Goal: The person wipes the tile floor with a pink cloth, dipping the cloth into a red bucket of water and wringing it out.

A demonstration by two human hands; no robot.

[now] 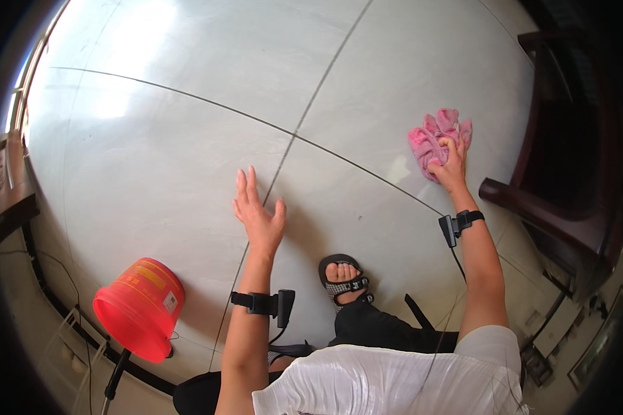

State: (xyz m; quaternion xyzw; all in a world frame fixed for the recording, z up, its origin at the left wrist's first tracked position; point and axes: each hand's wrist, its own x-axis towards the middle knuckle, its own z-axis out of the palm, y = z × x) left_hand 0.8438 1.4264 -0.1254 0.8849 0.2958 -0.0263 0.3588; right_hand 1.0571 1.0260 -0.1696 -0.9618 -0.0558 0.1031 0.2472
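My right hand (450,165) grips a bunched pink cloth (430,146) at the right, pressed on or just over the pale tiled floor (202,155); the exact contact cannot be made out. The cloth's folds fan out beyond my fingers. To the left of it, my left hand (258,212) is held above the floor with its fingers apart and nothing in it. A shadow falls on the tiles beside that hand. Both wrists wear black straps with small devices and cables.
A red plastic bucket (144,306) bearing writing stands at the lower left. Dark wooden furniture (555,207) edges the right side, and a brown wooden piece (13,179) the left. My sandalled foot (344,280) rests on the floor between my arms. A thin cable (78,295) runs near the bucket.
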